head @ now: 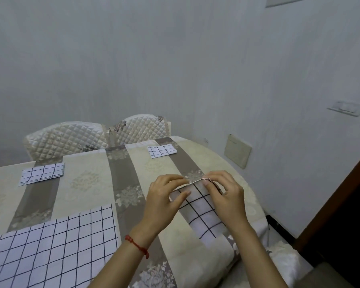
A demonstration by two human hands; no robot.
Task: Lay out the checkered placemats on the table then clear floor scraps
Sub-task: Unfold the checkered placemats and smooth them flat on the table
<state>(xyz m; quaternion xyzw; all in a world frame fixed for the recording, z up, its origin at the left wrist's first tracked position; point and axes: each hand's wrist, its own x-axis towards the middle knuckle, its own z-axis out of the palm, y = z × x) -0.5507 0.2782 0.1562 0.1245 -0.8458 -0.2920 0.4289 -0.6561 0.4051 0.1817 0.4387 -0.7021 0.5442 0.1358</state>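
Checkered cloth, a folded placemat [203, 213], sits at centre right of the frame on the table [87, 183]. The left hand [164, 202] and right hand [227, 196] pinch its far edge, likely about to unfold it. Four placemats show: one spread at lower left [54, 244], two folded farther back [42, 173] [162, 151].
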